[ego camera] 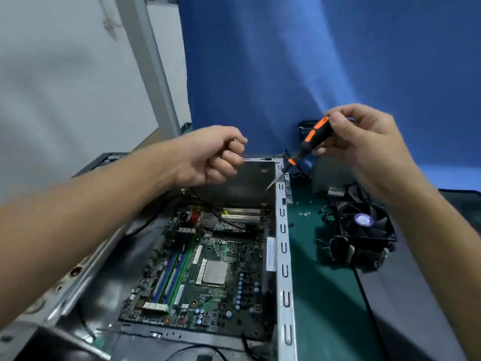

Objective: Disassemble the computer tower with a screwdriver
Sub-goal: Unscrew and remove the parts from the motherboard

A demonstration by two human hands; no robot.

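Centrally, the open computer tower point(283, 269) lies on the green counter point(325, 295) — the right hand point(364, 147) grips the screwdriver point(311, 140) above its upper-right corner; the left hand point(213, 157) is curled, contents unclear.

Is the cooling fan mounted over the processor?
No, the cooling fan sits on the green mat beside the case, and the processor is bare.

Green mat point(325, 295), open tower point(283, 246), fan point(364, 225), loose screws point(304, 213)

Head-worn view, facing forward-down, close
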